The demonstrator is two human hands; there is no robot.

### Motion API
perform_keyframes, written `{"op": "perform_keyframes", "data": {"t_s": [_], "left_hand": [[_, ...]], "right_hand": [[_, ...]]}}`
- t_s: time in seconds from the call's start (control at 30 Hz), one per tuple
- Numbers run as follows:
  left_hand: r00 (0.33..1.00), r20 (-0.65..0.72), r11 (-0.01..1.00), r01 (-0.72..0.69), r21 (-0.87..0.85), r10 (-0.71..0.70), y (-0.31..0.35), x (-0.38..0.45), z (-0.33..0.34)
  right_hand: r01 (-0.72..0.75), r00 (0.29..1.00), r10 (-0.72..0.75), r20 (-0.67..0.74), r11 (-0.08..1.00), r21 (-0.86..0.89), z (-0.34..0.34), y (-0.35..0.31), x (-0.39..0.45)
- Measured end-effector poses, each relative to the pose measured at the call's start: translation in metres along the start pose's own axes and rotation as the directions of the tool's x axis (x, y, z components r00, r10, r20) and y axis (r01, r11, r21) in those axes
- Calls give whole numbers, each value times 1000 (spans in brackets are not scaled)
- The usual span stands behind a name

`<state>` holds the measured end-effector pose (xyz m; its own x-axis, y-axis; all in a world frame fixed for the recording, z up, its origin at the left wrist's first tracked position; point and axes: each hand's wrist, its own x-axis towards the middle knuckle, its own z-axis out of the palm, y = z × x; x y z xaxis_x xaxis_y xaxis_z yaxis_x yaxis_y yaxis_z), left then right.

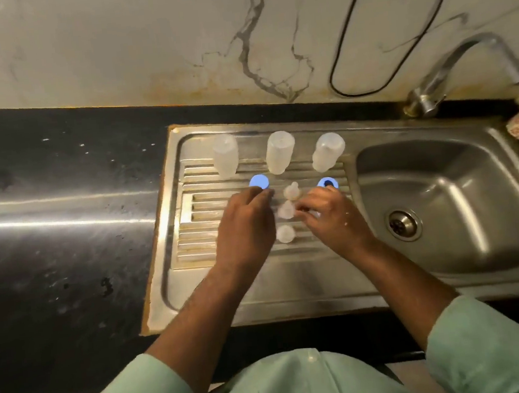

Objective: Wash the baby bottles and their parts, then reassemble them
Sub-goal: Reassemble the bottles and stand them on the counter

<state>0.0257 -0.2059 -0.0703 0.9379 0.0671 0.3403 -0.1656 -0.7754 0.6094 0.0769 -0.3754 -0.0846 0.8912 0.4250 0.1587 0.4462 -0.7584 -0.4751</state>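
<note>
On the ribbed steel draining board [198, 234] left of the sink basin, both hands work among the scattered bottle parts. Three translucent plastic bottle bodies stand in a row along the far edge of the board: the left bottle [226, 160], the middle bottle [279, 151] and the right bottle [327, 151], each apart from its neighbours and apparently upended, closed ends up. Just nearer than them lie two round blue screw rings, the left blue ring [258, 181] touching the fingertips of the left hand [245, 226] and the right blue ring [327, 183] just beyond the knuckles of the right hand [333, 214].

Between the hands, three clear silicone teats sit in a near-to-far line: the far teat [292, 191], the middle teat [286, 210] and the near teat [285, 233]. The left hand's fingers are curled with their tips down at the ring; blur hides whether they grip anything. The right hand's fingers curl toward the middle teat and seem to pinch at something pale beside it, though blur keeps this uncertain too.

Farther right lie the stainless sink basin [441, 185] with its drain, and the curved metal tap [461, 66] at the far right. Black stone countertop [63, 215] spreads to the left.
</note>
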Motion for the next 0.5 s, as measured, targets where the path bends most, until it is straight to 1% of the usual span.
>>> {"op": "perform_keyframes", "data": {"t_s": [0.03, 0.07, 0.1, 0.13, 0.17, 0.2, 0.23, 0.3, 0.37, 0.43, 0.47, 0.5], "left_hand": [[999, 24, 999, -32, -36, 32, 11, 6, 11], [995, 92, 998, -30, -61, 35, 22, 14, 27], [981, 195, 999, 13, -36, -6, 21, 16, 37], [953, 295, 997, 64, 36, -71, 17, 18, 48], [919, 369, 987, 100, 122, -139, 14, 18, 61], [882, 425, 971, 128, 200, -203, 14, 16, 73], [858, 446, 956, 155, 250, -256, 11, 13, 80], [834, 443, 928, 199, 316, -330, 9, 5, 91], [838, 417, 915, 217, 340, -353, 4, 1, 97], [817, 430, 900, 227, 373, -384, 0, -2, 100], [799, 438, 885, 239, 399, -413, 4, -2, 100], [796, 439, 888, 251, 385, -416, 5, -1, 98]], "right_hand": [[-90, 995, 91, -30, 996, 23, -10, 16, -5], [-198, 980, 198, -23, 980, 23, -22, 37, -11], [-286, 958, 286, 27, 958, 4, -22, 46, -14], [-342, 936, 343, 83, 939, -27, -21, 55, -17], [-367, 919, 370, 134, 929, -49, -21, 64, -21], [-372, 907, 376, 190, 926, -56, -21, 73, -26], [-355, 900, 358, 250, 933, -55, -17, 77, -30], [-312, 892, 313, 327, 948, -54, -10, 85, -36], [-277, 896, 290, 336, 957, -85, -3, 90, -41], [-221, 908, 261, 328, 963, -154, 4, 90, -43], [-210, 907, 254, 336, 964, -162, 6, 92, -46], [-205, 909, 250, 332, 965, -165, 7, 92, -46]]}}
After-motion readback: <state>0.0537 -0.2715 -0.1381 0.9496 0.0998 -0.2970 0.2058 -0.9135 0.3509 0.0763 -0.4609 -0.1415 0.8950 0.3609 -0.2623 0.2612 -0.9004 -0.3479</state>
